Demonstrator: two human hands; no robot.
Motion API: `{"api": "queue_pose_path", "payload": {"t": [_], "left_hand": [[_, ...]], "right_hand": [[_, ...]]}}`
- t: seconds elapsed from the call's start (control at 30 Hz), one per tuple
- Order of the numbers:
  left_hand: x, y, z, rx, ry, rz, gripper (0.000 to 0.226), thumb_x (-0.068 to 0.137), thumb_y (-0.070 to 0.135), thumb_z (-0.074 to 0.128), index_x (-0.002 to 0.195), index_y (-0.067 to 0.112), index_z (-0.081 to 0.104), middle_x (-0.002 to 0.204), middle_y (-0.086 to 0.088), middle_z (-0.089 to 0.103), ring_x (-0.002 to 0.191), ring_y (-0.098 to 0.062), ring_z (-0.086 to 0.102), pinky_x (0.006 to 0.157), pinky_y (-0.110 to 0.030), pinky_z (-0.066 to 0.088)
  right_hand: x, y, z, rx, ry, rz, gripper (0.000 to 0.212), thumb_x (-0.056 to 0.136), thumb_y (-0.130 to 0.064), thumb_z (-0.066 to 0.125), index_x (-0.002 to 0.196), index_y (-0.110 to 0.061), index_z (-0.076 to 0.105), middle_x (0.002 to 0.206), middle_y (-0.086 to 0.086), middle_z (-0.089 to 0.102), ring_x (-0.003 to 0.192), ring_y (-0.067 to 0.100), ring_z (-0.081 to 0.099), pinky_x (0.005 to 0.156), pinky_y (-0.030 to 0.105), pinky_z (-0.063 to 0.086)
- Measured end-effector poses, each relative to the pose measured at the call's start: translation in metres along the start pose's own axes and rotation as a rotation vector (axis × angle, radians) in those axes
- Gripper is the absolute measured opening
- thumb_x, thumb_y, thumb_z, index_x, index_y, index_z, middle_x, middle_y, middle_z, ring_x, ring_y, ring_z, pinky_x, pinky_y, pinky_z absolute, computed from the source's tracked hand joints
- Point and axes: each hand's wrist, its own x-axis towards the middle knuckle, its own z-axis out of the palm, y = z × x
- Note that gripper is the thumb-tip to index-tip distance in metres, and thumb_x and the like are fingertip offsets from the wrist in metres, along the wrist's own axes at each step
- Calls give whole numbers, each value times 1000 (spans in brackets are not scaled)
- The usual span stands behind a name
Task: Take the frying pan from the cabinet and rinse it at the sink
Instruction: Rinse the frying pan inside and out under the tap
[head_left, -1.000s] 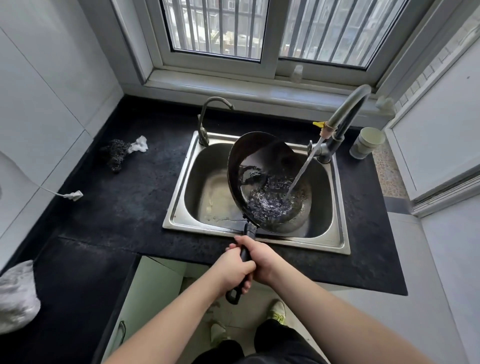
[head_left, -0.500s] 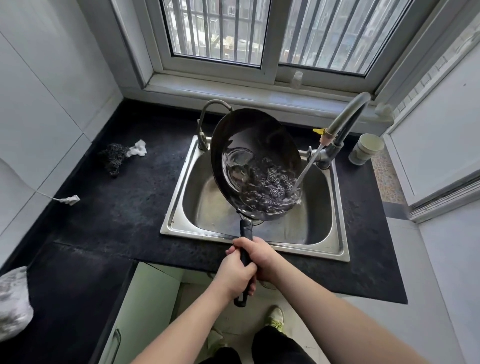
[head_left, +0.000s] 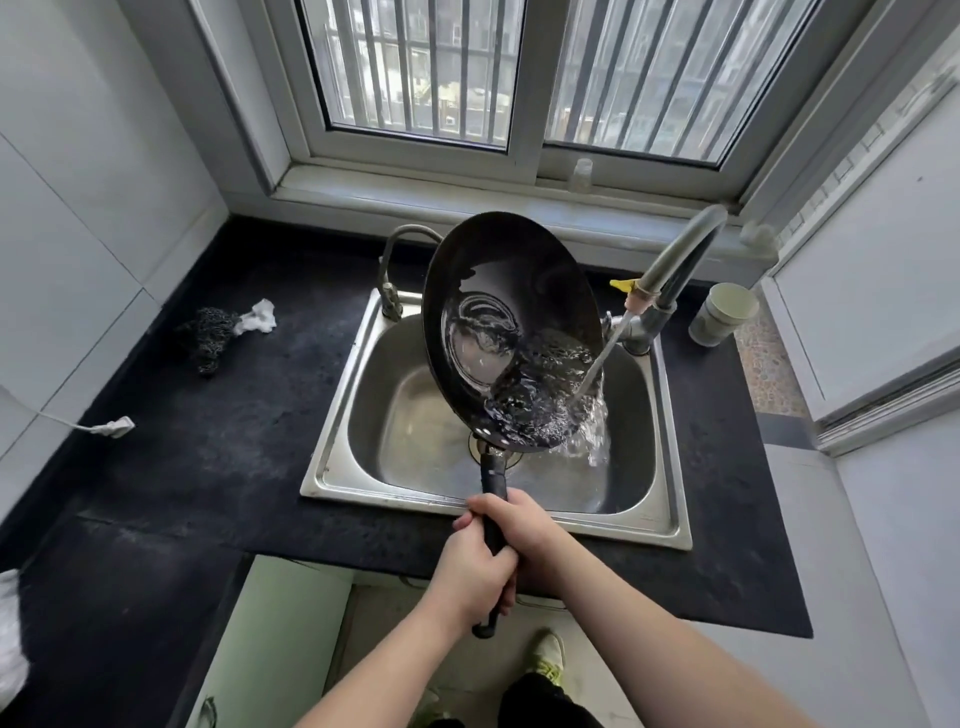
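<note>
The black frying pan (head_left: 511, 301) is held above the steel sink (head_left: 353, 415), tilted so its right rim dips. Water in it pours over that lower right edge into the basin. A thin stream from the grey tap (head_left: 675, 265) strikes the pan's right side. Both hands grip the black handle: my left hand (head_left: 475, 571) lower down, near the handle's end, and my right hand (head_left: 522, 525) just above it, closer to the pan. The handle's middle is hidden under my fingers.
A second, curved tap (head_left: 395, 270) stands at the sink's back left. On the black counter (head_left: 208, 452) lie a dark scourer with a white rag (head_left: 218, 332) and a white plug (head_left: 111, 427). A pale cup (head_left: 724, 312) stands right of the tap. An open cabinet door (head_left: 270, 639) is below.
The pan has risen out of the basin and tipped to the right. Water that was pooled inside now spills over its lower right rim. Both hands stay on the handle.
</note>
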Motion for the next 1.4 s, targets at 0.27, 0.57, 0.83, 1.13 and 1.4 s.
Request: {"api": "queue_pose_path", "payload": {"t": [0.27, 0.57, 0.83, 1.13, 1.4], "left_hand": [[12, 9, 3, 33, 44, 57, 22, 86, 4, 50, 107, 10, 52, 45, -12, 53, 34, -25, 50, 36, -27, 42], [24, 19, 18, 31, 103, 91, 24, 87, 10, 51, 107, 21, 51, 46, -14, 54, 33, -24, 50, 35, -27, 43], [34, 19, 29, 62, 138, 92, 34, 87, 11, 51, 120, 17, 48, 45, -10, 55, 32, -24, 51, 36, -25, 40], [35, 32, 58, 25, 275, 103, 27, 85, -3, 51, 107, 13, 49, 43, -7, 55, 32, -22, 51, 35, -25, 40], [34, 38, 69, -45, 331, 102, 21, 84, -7, 54, 97, 10, 54, 44, -14, 57, 33, -24, 52, 36, -28, 42]], "right_hand": [[6, -16, -10, -39, -36, -61, 29, 88, -19, 55, 61, -15, 68, 84, 14, 69, 67, 23, 61, 67, 31, 50], [10, -32, -28, -48, -123, -67, 27, 82, -20, 55, 61, -13, 70, 76, 7, 71, 75, 23, 61, 82, 37, 48], [16, -39, -40, -79, -93, -37, 35, 89, -25, 59, 57, -14, 69, 74, 7, 68, 65, 20, 62, 73, 34, 52], [9, -50, -59, -217, -116, -114, 22, 87, -17, 55, 68, -9, 62, 70, 3, 71, 63, 12, 62, 69, 25, 53], [-2, -61, -63, -394, -78, -186, 24, 85, -19, 53, 76, -4, 68, 66, -4, 71, 60, 0, 62, 62, 12, 47]]}}
